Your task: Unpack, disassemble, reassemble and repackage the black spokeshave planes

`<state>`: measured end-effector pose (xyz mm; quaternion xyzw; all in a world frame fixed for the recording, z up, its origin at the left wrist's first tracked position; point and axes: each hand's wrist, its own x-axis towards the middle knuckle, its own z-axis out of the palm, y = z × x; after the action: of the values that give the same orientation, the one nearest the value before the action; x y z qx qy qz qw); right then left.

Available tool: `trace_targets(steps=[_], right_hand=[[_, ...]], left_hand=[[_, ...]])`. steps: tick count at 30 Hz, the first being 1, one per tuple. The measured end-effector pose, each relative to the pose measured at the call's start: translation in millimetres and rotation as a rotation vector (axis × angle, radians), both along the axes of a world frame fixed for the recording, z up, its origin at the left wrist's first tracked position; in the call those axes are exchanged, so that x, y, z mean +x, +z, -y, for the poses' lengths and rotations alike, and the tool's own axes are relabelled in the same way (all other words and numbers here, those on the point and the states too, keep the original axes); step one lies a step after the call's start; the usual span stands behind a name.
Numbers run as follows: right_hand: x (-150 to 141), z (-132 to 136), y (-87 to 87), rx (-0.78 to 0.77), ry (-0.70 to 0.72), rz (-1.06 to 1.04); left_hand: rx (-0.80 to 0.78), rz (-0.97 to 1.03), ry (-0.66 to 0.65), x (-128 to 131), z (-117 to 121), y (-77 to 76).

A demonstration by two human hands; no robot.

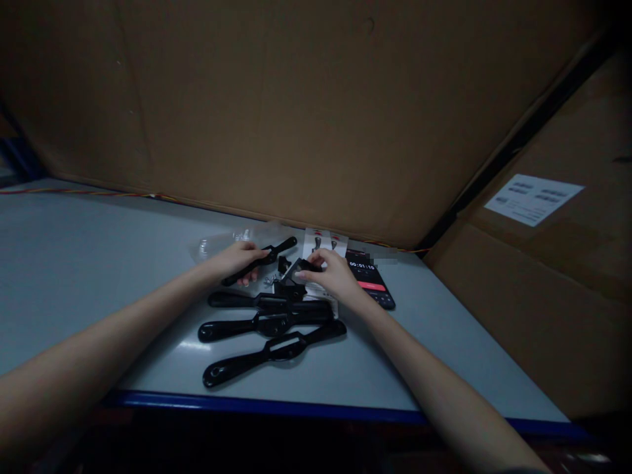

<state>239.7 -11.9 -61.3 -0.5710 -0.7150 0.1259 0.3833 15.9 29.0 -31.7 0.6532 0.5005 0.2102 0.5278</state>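
Note:
My left hand (236,260) is closed around a black spokeshave body (283,247), whose far handle sticks out past the thumb. The fingers of my right hand (333,273) pinch a small dark flat metal piece (302,266); whether it is a blade or a cap I cannot tell. Below both hands lie three more black spokeshave bodies: a front one (286,349), a middle one (269,325) and a back one (261,301). Between the hands are loose dark metal parts (290,291) and small shiny screws (270,280).
Clear plastic bags (217,245) lie behind my left hand. A printed leaflet (320,236) is partly under my right hand, beside a phone (370,280) showing a timer. Cardboard walls (276,131) close off the grey table (123,237) at the back and right.

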Motion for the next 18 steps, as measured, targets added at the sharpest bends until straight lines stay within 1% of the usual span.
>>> trace_targets(steps=[2, 4, 6, 8, 10, 12, 15, 18], right_hand=[[-0.5, -0.5, -0.4, -0.038, 0.043, -0.198], [-1.9, 0.6, 2.4, -0.065, 0.088, -0.408], [-4.3, 3.5, 8.5, -0.091, 0.110, -0.566], [-8.1, 7.7, 15.9, -0.125, 0.114, -0.662], [-13.2, 12.3, 22.3, -0.156, 0.109, -0.706], [-18.7, 16.4, 26.0, -0.170, 0.098, -0.715], [-24.9, 20.8, 27.0, -0.182, 0.101, -0.699], [-26.1, 23.0, 25.9, -0.180, 0.114, -0.649]], left_hand=[[-0.002, 0.030, 0.046, 0.8, 2.1, 3.2], [-0.010, 0.075, 0.060, 2.0, 4.7, 6.1], [-0.024, 0.121, 0.037, 3.9, 8.5, 8.1], [-0.053, 0.156, -0.006, 6.7, 14.1, 9.5], [-0.072, 0.176, -0.052, 9.8, 21.1, 10.3], [-0.053, 0.195, -0.105, 12.5, 27.7, 10.3], [-0.010, 0.207, -0.170, 14.5, 33.6, 8.9], [-0.020, 0.183, -0.191, 15.0, 35.0, 7.3]])
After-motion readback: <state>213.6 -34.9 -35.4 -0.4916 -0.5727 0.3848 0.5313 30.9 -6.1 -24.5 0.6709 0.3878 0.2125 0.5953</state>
